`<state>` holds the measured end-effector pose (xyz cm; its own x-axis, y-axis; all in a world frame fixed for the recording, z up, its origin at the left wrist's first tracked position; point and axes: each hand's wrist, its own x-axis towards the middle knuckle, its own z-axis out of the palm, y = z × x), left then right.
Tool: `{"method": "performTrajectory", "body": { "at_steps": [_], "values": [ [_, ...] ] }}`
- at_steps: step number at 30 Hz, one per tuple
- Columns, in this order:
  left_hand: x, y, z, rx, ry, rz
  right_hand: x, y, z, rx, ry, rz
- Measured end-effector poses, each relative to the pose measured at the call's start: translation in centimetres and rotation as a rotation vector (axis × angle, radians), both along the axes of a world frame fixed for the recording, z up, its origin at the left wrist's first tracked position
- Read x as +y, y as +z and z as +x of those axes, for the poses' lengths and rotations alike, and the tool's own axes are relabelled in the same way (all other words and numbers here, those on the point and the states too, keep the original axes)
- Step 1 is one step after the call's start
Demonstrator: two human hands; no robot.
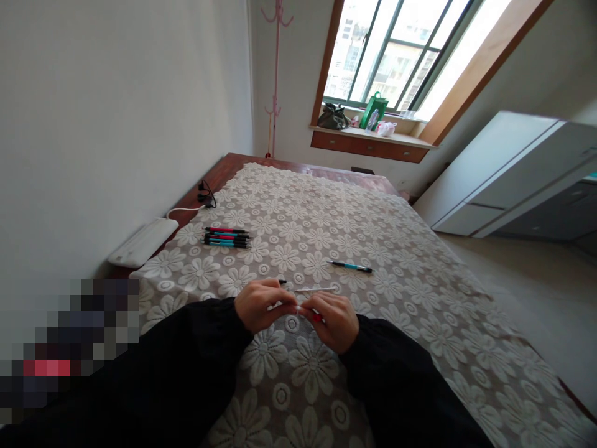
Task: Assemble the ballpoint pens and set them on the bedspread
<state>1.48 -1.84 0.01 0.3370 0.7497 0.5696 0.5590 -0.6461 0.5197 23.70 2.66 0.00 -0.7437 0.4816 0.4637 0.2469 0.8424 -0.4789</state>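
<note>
Both hands meet over the tablecloth with their fingertips pinched close together. My left hand (265, 305) is closed, and what it pinches is too small to make out. My right hand (332, 318) is closed round a red pen barrel (318, 317), mostly hidden by the fingers. Just beyond the fingers lies a thin whitish pen refill (315, 289). A small black piece (282, 282) shows behind my left hand; I cannot tell whether it is held or lying there. Farther off, a blue and black pen (351, 266) rests on the cloth.
Several red, blue and black pens (227, 238) lie bunched at the left on the flowered tablecloth (285, 258). A white power strip (145, 241) and black plugs (205, 194) sit along the wall side. Bags (374, 111) stand on the windowsill.
</note>
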Motion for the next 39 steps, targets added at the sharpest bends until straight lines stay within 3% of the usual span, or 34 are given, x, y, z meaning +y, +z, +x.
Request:
{"method": "performTrajectory", "body": {
  "at_steps": [12,21,39],
  "values": [
    [0.16,-0.20,-0.17,0.065,0.008,-0.060,0.11,0.27,-0.30,0.012,0.014,0.077],
    [0.18,-0.11,-0.17,0.037,-0.097,-0.031,0.10,-0.20,0.00,-0.003,-0.034,0.055],
    [-0.10,0.06,0.03,0.004,0.002,-0.017,0.27,-0.62,-0.02,0.032,-0.018,0.029]
  ]
}}
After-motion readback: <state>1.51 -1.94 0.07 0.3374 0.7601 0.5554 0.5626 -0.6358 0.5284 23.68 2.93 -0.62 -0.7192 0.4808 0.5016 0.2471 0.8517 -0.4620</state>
